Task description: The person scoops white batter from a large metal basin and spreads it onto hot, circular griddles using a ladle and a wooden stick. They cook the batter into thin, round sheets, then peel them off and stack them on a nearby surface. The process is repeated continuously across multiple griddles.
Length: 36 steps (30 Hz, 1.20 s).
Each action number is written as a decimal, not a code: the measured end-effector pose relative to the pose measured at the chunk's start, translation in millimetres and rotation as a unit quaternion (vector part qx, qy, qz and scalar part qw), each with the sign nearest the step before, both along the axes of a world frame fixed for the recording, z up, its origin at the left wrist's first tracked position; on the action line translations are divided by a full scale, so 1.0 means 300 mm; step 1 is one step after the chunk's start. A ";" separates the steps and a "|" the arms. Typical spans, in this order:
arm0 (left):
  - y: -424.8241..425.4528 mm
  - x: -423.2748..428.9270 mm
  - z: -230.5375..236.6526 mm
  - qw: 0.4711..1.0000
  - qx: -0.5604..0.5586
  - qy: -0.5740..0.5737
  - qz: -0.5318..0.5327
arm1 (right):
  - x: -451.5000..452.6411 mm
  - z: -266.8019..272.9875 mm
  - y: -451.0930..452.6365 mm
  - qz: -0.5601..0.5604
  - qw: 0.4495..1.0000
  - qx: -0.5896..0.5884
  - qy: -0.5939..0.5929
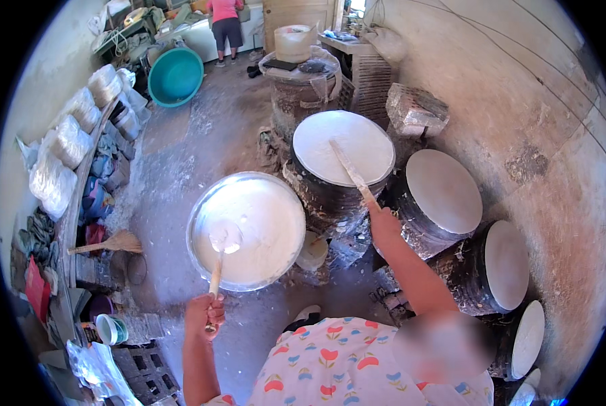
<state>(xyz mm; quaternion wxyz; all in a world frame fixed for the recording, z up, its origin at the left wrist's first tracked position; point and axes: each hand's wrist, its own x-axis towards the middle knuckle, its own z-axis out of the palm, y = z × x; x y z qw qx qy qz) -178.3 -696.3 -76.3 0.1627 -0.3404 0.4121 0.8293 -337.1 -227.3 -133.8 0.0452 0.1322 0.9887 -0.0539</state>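
Note:
My left hand (204,313) grips the wooden handle of a ladle (217,271). Its bowl rests in pale, creamy liquid (262,228) inside a wide metal basin (195,213). In my right hand (385,226) is a flat wooden stick (351,167), coated with pale residue. The stick's far end lies over a round white surface (343,134) on top of a dark drum-like stand (323,200). Whether that end touches the surface, I cannot tell. Just right of this hand stands another drum with a smooth, greyish round top (444,192).
More round-topped drums (507,266) curve along the right wall. A small pale bucket (313,251) sits between basin and stand. Leftward are a straw broom (113,242), wrapped plastic bundles (54,175) and a green tub (176,77). Another person (225,28) stands at the back.

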 end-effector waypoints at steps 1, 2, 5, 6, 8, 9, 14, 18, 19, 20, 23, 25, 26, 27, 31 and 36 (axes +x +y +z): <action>0.020 0.024 0.074 0.998 -0.059 0.016 -0.002 | 0.002 0.007 0.002 -0.002 1.000 -0.001 -0.008; 0.034 0.049 0.143 0.992 -0.120 0.032 -0.001 | -0.001 0.015 0.001 -0.001 1.000 -0.003 -0.016; 0.057 0.099 0.269 0.968 -0.222 0.114 -0.039 | 0.101 -0.010 0.063 0.058 0.996 -0.062 0.042; 0.053 0.096 0.264 0.970 -0.210 0.114 -0.040 | 0.136 -0.016 0.065 0.078 0.989 -0.097 0.085; 0.048 0.059 0.222 0.974 -0.187 0.115 -0.051 | 0.201 -0.039 0.062 0.106 0.965 -0.170 0.171; 0.046 0.045 0.205 0.981 -0.165 0.097 -0.037 | 0.221 -0.062 0.044 0.108 0.953 -0.220 0.179; 0.091 -0.078 0.116 0.994 -0.079 0.030 -0.065 | 0.368 -0.110 0.020 0.111 0.941 -0.274 0.164; 0.220 -0.182 0.229 0.980 -0.101 0.048 -0.164 | 0.534 -0.010 -0.005 0.141 0.951 -0.227 0.158; 0.277 -0.217 0.260 0.973 -0.110 0.059 -0.194 | 0.576 -0.002 0.010 0.127 0.956 -0.221 0.147; 0.340 -0.246 0.294 0.965 -0.118 0.071 -0.225 | 0.622 0.003 0.028 0.111 0.961 -0.215 0.135; 0.542 -0.312 0.356 0.930 -0.126 0.111 -0.327 | 0.756 0.050 0.093 0.058 0.967 -0.183 0.170; 0.703 -0.335 0.390 0.900 -0.103 0.151 -0.397 | 0.843 0.086 0.169 0.008 0.966 -0.157 0.205; 0.811 -0.336 0.417 0.886 -0.110 0.158 -0.423 | 0.891 0.098 0.224 -0.026 0.963 -0.137 0.230; 0.930 -0.334 0.429 0.864 -0.097 0.182 -0.460 | 0.941 0.108 0.280 -0.059 0.958 -0.117 0.255; 1.407 -0.219 0.453 0.774 -0.067 0.300 -0.554 | 1.163 0.170 0.543 -0.191 0.936 -0.045 0.291; 2.059 0.027 0.355 0.700 -0.007 0.364 -0.615 | 1.470 0.180 0.915 -0.325 0.910 -0.046 0.255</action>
